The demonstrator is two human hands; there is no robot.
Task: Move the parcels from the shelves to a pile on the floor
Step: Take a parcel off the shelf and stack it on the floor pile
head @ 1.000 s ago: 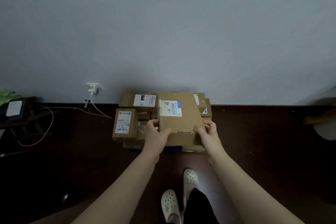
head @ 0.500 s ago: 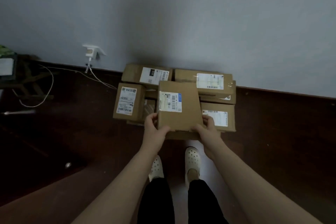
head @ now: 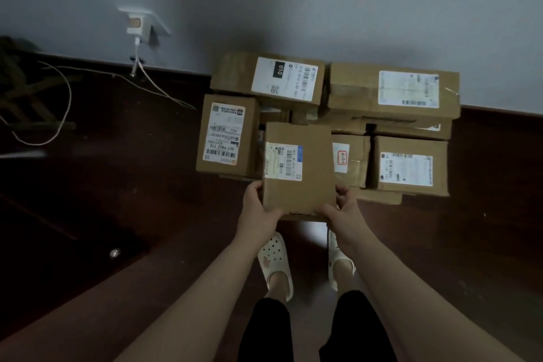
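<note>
A person's left hand (head: 258, 209) and right hand (head: 342, 210) clasp the near corners of a labelled cardboard parcel (head: 298, 167), held above the floor pile (head: 390, 103). The stiff box appears light; gripping opposite edges suits it.

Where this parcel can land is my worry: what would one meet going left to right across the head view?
charger → 507-P802 parcel → held parcel → red-note parcel → rightmost front parcel. The back-row parcels overlap these, so they are left out.
</note>
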